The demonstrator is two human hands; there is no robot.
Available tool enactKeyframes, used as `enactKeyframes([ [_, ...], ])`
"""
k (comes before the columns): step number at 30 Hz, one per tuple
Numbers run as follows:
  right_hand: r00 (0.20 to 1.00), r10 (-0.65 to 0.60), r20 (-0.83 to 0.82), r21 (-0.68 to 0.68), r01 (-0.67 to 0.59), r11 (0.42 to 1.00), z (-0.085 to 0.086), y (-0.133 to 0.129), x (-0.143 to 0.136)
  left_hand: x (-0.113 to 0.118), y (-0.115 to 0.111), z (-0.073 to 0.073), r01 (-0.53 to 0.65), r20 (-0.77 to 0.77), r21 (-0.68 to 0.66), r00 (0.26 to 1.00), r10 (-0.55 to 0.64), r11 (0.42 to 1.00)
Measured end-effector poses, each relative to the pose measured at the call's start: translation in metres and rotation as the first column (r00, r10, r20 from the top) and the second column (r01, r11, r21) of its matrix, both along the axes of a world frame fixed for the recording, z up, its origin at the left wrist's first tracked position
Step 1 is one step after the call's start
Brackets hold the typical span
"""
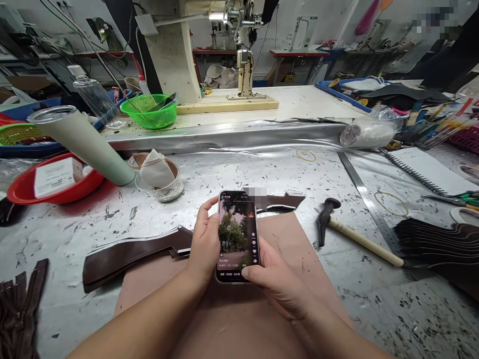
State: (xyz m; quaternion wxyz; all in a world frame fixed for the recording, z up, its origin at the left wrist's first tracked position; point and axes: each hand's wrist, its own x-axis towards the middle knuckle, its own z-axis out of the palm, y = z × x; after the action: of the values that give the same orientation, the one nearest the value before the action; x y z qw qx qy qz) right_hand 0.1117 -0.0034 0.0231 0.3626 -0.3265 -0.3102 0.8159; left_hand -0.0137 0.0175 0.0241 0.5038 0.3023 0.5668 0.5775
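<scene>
A smartphone [235, 234] with a lit screen showing trees is held upright between both hands. My left hand [206, 239] grips its left edge, with the thumb along the side. My right hand [273, 274] supports the lower right corner, its thumb over the bottom of the screen. Beneath them lies a pinkish-brown sheet [224, 324]. Dark brown leather pieces [134, 257] stick out to the left behind my left hand, and another dark leather piece [282, 201] shows beyond the phone on the right.
A hammer [359, 239] and a metal ruler [366, 199] lie to the right, beside stacked dark strips [430, 244]. Brown zippers [22, 309] are at left. A red basin [56, 192], a tumbler [90, 149] and a green basket [153, 117] stand farther back, before a sewing machine [245, 75].
</scene>
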Motion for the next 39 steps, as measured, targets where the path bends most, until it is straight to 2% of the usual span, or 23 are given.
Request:
enactKeyframes([
  [19, 0.997, -0.003, 0.071, -0.016, 0.005, 1.0, 0.0034, -0.0008, 0.0008, -0.0012, -0.0007, -0.0003, -0.003, -0.043, -0.021, 0.999, 0.003, 1.0],
  [29, 0.999, -0.027, 0.03, -0.057, 0.028, 0.998, -0.0003, -0.0007, 0.0016, -0.0014, -0.0004, -0.0006, -0.002, -0.061, -0.022, 0.998, 0.001, 1.0],
  [34, 0.999, -0.033, 0.018, -0.054, 0.034, 0.998, 0.003, -0.0009, 0.0014, -0.0016, 0.0001, -0.0015, -0.015, -0.103, 0.007, 0.995, 0.016, 1.0],
  [39, 0.998, -0.037, 0.05, -0.065, 0.041, 0.997, 0.008, -0.0011, 0.0005, -0.0007, 0.0004, -0.002, -0.004, -0.077, 0.003, 0.997, 0.005, 1.0],
])
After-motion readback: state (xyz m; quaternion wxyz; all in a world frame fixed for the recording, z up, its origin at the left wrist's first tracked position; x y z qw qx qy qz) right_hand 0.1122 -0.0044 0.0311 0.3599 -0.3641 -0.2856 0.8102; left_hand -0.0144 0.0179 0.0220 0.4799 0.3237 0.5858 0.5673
